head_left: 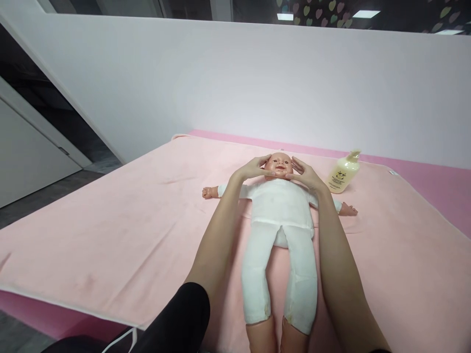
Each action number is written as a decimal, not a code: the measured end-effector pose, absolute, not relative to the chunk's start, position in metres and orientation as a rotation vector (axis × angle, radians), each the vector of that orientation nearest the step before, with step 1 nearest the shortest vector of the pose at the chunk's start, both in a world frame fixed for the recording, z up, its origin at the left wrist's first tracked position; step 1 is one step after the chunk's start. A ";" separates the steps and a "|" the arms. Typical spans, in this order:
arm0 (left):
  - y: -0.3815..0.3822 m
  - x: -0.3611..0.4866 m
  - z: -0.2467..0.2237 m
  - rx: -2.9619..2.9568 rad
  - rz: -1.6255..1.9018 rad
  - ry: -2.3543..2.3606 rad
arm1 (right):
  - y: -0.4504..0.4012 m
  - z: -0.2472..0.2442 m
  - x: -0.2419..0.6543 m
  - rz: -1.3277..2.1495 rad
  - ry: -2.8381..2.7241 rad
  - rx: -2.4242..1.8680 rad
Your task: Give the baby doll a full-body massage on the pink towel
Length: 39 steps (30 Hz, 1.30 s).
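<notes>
A baby doll (pixel 281 206) with a white cloth body lies on its back on a pink blanket, its arms spread out and its head at the far end. My left hand (pixel 254 167) rests against the left side of the doll's head, thumb at the chin and fingers apart from it near the temple. On the other side, my right hand (pixel 306 175) mirrors it, the thumb by the chin and the fingers beside the head. Both hands are open around the face.
A pale yellow pump bottle (pixel 342 174) stands right of the doll, near its outstretched arm. The pink blanket (pixel 110 220) covers the table up to a white partition (pixel 235 83) behind. A white cord hangs at the near edge.
</notes>
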<state>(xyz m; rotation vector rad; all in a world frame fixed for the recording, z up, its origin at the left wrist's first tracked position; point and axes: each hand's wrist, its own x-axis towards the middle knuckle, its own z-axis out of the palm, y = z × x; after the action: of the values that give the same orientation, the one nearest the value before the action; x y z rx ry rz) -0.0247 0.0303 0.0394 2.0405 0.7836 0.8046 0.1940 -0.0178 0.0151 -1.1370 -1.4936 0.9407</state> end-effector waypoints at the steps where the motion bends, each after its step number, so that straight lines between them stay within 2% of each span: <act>1: 0.029 -0.023 0.039 2.040 0.804 0.795 | -0.017 0.015 0.192 0.930 -1.471 -1.146; 6: 0.028 -0.010 0.038 2.164 0.841 0.974 | -0.011 0.013 0.185 0.858 -1.484 -1.152; 9: 0.030 -0.009 0.040 2.237 0.789 1.027 | -0.012 0.012 0.193 0.929 -1.505 -1.104; 15: 0.037 -0.025 0.041 2.023 0.748 0.766 | -0.021 0.013 0.208 1.034 -1.490 -1.113; 22: 0.038 -0.019 0.029 2.040 0.795 0.954 | -0.027 0.032 0.186 0.876 -1.602 -1.291; 29: 0.034 -0.012 0.031 2.110 0.793 0.858 | -0.024 0.030 0.184 0.802 -1.610 -1.313; 33: 0.040 -0.018 0.026 2.023 0.832 0.738 | -0.024 0.022 0.194 0.977 -1.615 -1.139; 39: 0.048 -0.021 0.011 1.815 0.952 0.678 | -0.021 0.008 0.199 1.313 -1.320 -0.991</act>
<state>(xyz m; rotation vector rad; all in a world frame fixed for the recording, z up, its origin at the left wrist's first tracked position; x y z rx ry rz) -0.0206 0.0483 0.0111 1.8148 0.6779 0.9525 0.1989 -0.0212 0.0076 -0.9907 -1.3202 1.3127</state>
